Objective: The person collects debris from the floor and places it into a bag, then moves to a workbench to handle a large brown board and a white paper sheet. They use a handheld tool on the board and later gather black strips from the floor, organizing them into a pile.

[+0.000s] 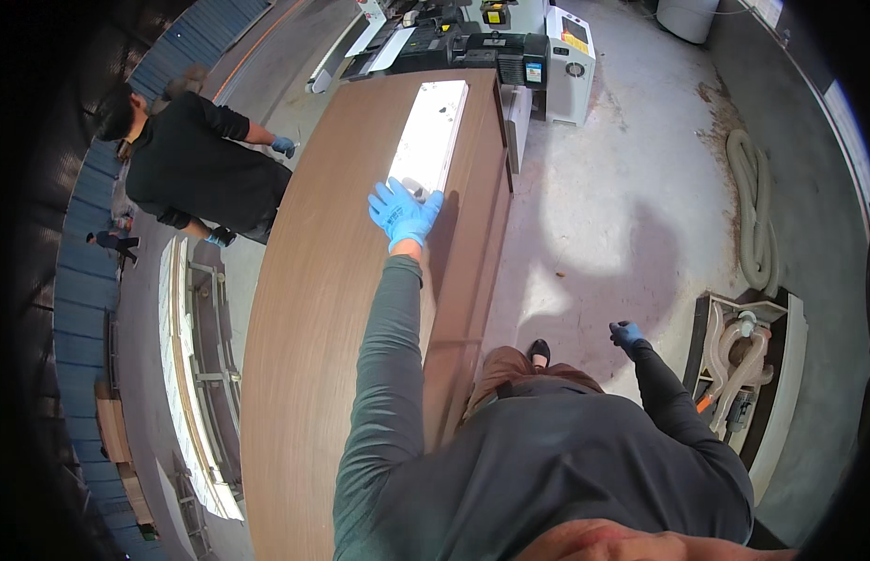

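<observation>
A long white board [428, 136] with a few dark specks lies on the brown wood-grain top of a large stack or block [313, 309]. My left hand [403, 215], in a light blue glove, rests at the board's near end with its fingers spread; its thumb side touches the end. What lies beneath the palm is hidden. Away from the block, my right hand [626, 335] hangs low on the right in a blue and dark glove. Its fingers are curled, and nothing shows in them.
A dark and white machine [500, 56] stands past the block's far end. A person [192, 168] in dark clothes stands left of the block, near a rack with long white strips [187, 374]. Right are a coiled hose [753, 206] and a box with piping [739, 365].
</observation>
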`<state>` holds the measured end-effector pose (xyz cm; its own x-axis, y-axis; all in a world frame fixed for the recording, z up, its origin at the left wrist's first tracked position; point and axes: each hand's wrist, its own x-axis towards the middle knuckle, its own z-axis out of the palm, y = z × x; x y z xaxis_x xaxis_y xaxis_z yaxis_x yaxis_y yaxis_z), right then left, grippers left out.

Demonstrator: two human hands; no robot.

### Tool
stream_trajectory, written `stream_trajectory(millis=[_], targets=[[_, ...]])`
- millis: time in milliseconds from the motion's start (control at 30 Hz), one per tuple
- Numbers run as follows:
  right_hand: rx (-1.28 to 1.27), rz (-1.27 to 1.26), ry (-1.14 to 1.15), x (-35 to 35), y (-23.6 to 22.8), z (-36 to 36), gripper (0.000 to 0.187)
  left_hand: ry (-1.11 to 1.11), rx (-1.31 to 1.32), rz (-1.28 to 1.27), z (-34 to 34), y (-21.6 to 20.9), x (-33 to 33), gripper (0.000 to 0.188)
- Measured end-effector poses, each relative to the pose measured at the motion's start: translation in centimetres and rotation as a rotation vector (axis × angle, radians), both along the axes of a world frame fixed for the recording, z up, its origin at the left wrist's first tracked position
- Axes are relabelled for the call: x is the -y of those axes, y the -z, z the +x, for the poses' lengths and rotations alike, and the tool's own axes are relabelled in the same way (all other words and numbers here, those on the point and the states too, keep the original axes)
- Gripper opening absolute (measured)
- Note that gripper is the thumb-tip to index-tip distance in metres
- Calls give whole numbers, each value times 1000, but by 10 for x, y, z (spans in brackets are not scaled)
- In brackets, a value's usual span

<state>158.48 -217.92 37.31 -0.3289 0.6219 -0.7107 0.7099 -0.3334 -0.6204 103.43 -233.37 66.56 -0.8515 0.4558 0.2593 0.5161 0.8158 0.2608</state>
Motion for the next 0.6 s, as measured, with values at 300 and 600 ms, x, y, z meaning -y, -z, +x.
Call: stream_trajectory(millis=[300, 600], targets=[[19, -115, -131, -90, -14, -128, 46, 16, 293, -118, -72, 3, -88, 132], [12, 5, -321, -193, -22, -250, 41, 7, 203, -149, -91, 4, -97, 131]])
